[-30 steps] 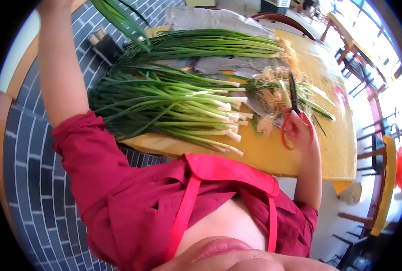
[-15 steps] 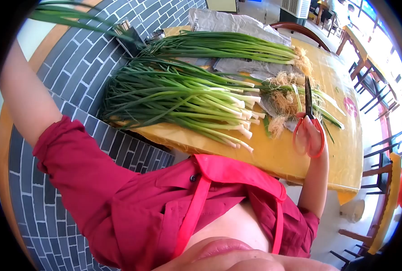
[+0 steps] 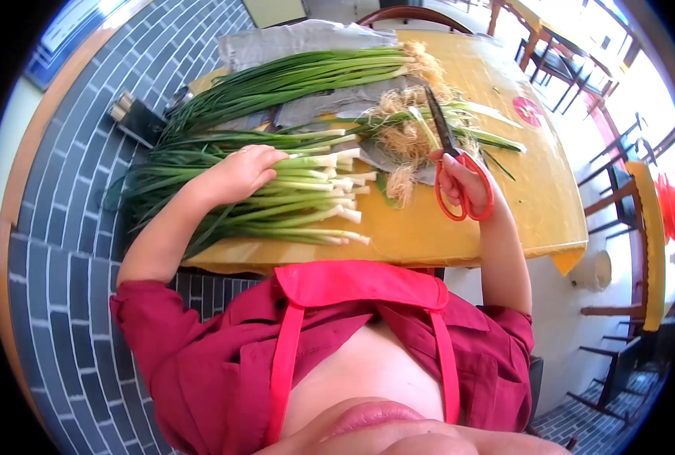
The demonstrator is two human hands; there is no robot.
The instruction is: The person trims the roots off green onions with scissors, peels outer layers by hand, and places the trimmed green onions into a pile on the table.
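Observation:
My left hand [image 3: 240,174] rests on the pile of trimmed green onions [image 3: 299,199], its fingers curled over the stalks near their white ends. Some of the stalks beneath it are hidden by the palm. My right hand [image 3: 466,182] grips red-handled scissors [image 3: 445,125], fingers through the loops, dark blades together and pointing away from me. Just beyond the scissors lies a heap of cut-off roots [image 3: 398,136] with some loose stalks. Behind the trimmed pile, a bunch of green onions [image 3: 307,72] still has its roots on.
A yellow-covered table [image 3: 428,235] carries everything, with grey paper [image 3: 314,106] under the onions. At its left stands a dark chopstick holder [image 3: 136,120] by the grey brick wall [image 3: 72,197]. Chairs [image 3: 553,61] and a pale bin [image 3: 593,271] are on the right.
My left hand has come down from the upper left, where green leaves showed, onto the trimmed pile. The view has turned left. My right hand still grips the scissors.

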